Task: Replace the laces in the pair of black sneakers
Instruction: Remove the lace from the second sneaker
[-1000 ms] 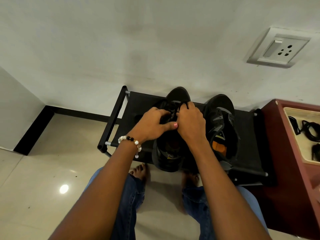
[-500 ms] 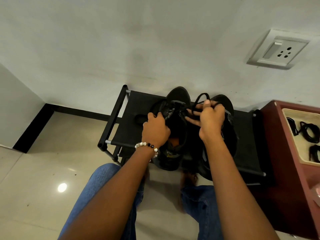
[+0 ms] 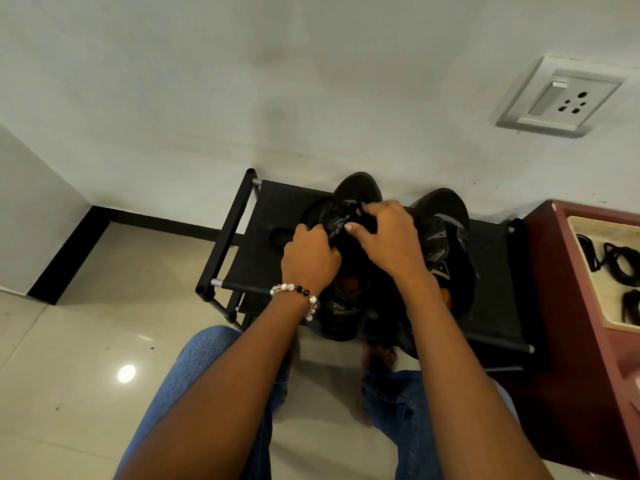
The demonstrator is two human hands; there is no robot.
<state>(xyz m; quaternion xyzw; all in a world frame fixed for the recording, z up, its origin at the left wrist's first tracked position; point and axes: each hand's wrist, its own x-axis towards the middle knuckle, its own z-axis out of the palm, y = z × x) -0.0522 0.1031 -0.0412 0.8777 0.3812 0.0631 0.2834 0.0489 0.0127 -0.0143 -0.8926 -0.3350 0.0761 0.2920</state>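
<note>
Nearest to me, my knees in blue jeans (image 3: 207, 386) frame the pale tiled floor (image 3: 69, 358), and my bare feet show just short of the black shoe rack (image 3: 242, 237) at twelve o'clock. My left hand (image 3: 310, 259), with a beaded bracelet (image 3: 298, 294) at the wrist, grips the left side of the left sneaker (image 3: 346, 306), fingers curled over the upper near the eyelets; half a second ago it sat lower and more toward the heel. My right hand (image 3: 389, 237) has come back toward eleven o'clock from where it was lifted over the right sneaker (image 3: 446, 237) with a loop of lace pulled up; now it hovers on the left sneaker's tongue area, fingers bent, fingertips pinching at something dark near the eyelets. I cannot tell for sure whether that is the lace, since black lies on black there. The raised loop I saw before no longer shows. Both sneakers stand on the rack's top shelf, toes pointing to the wall at twelve o'clock, the right one just beside the left at about one o'clock. At three o'clock a red-brown cabinet (image 3: 568, 341) carries a pale tray (image 3: 602, 306) with coiled black laces (image 3: 623, 265). Farther up the wall (image 3: 311, 81), at two o'clock, sits a white switch socket (image 3: 559, 98).
</note>
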